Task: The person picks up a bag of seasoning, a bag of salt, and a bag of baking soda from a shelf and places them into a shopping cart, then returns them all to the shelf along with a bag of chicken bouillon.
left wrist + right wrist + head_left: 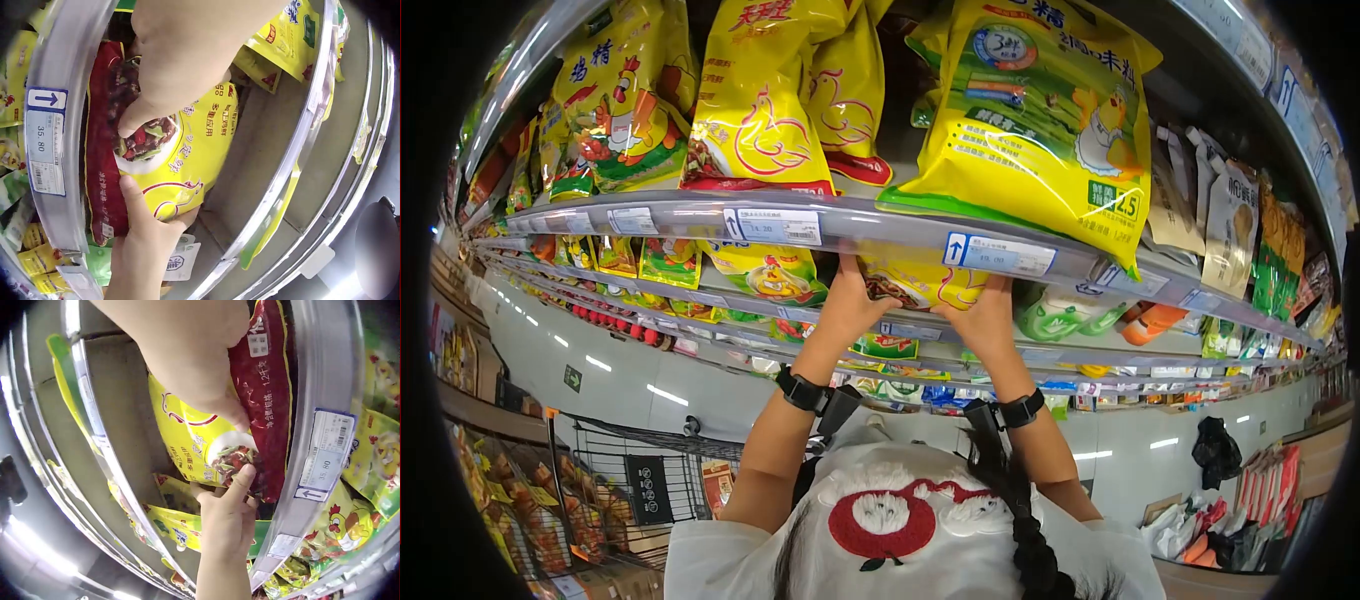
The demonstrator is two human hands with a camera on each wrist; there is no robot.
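A yellow bag with a red end band (910, 281) lies just below the upper shelf's rail, between both hands. My left hand (852, 300) grips its left side and my right hand (987, 318) its right side. In the left wrist view, the left hand (178, 72) has its thumb on the food picture of the bag (219, 140), while the right hand (149, 234) holds the opposite side. The right wrist view has the right hand (194, 365) on the bag (181, 434), with the left hand (226, 522) opposite. Fingers behind the bag are hidden.
Large yellow bags (1040, 130) stand on the shelf above, behind a rail with price labels (1000, 256). Smaller packets (770, 275) fill the shelf to the left, and green-white packs (1072, 315) sit to the right. A shopping cart (650, 490) stands at lower left.
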